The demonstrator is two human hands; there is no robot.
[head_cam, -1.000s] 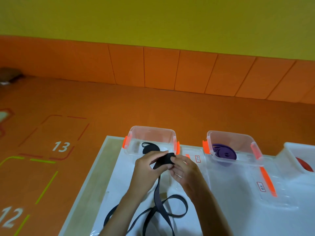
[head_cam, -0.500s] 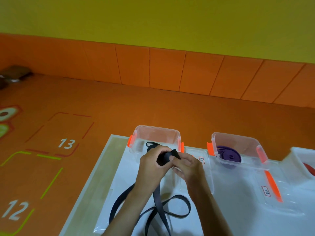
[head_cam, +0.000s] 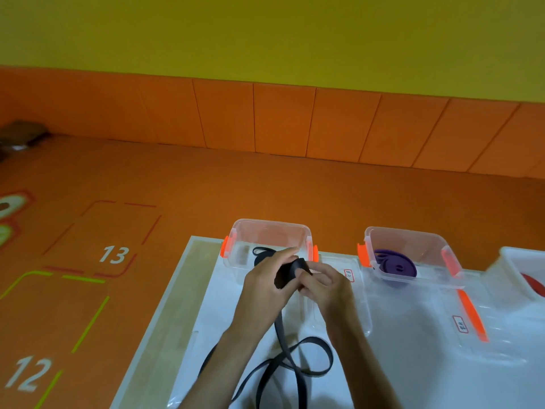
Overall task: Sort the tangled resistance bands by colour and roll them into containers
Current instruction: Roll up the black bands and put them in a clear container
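Note:
A long black resistance band [head_cam: 298, 357] trails in loops over the white table. Its upper end is wound into a small black roll [head_cam: 287, 273]. My left hand [head_cam: 265, 286] grips that roll from the left, and my right hand [head_cam: 326, 286] pinches it from the right. Both hands hover just in front of a clear container with orange clips [head_cam: 269, 231], where another black band [head_cam: 261, 253] lies inside. A second clear container [head_cam: 410, 240] to the right holds a rolled purple band [head_cam: 396, 265].
A third clear container [head_cam: 519, 261] at the right edge holds something red [head_cam: 532, 283]. Clear lids with orange clips [head_cam: 472, 315] lie flat in front of the containers. The table's left edge [head_cam: 165, 320] borders an orange floor with numbered squares.
The roll has turned in my hands and my fingers have shifted round it. The camera view has drifted a little, so the containers sit further right.

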